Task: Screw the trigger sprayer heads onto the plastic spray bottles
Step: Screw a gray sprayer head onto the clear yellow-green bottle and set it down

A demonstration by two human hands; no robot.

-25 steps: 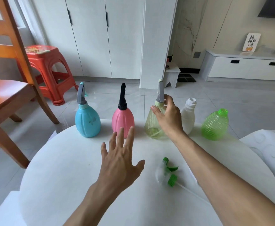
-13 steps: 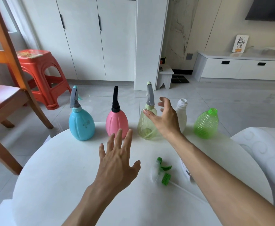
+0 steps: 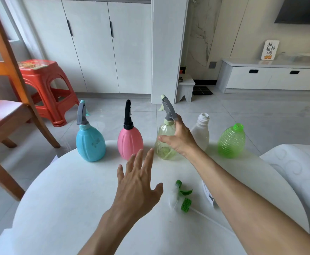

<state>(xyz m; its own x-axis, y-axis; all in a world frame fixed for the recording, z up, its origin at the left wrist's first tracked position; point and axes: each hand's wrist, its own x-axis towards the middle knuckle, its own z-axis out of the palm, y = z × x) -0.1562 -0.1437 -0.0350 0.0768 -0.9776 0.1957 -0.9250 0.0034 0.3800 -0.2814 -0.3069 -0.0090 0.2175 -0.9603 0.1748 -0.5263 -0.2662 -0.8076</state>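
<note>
Five bottles stand in a row at the white round table's point(image 3: 62, 199) far edge. The blue bottle point(image 3: 90, 142), the pink bottle point(image 3: 130, 142) and the clear yellowish bottle point(image 3: 164, 144) carry sprayer heads. The white bottle point(image 3: 201, 133) and the green ribbed bottle point(image 3: 231, 141) have bare necks. A loose green sprayer head point(image 3: 182, 197) lies on the table. A white sprayer head point(image 3: 208, 196) is mostly hidden behind my right forearm. My right hand point(image 3: 181, 140) is spread against the clear bottle's right side, one fingertip at its collar. My left hand point(image 3: 137, 184) hovers open over the table.
A wooden chair point(image 3: 1, 115) stands close at the left, with a red plastic stool point(image 3: 45, 89) behind it. A white patterned seat point(image 3: 297, 166) adjoins the table on the right. Beyond the bottles the table ends and tiled floor follows.
My right hand released the clear bottle's neck, opened, and now rests lower along the bottle's side. The bottle's sprayer head now leans to the left. My left hand has hardly moved.
</note>
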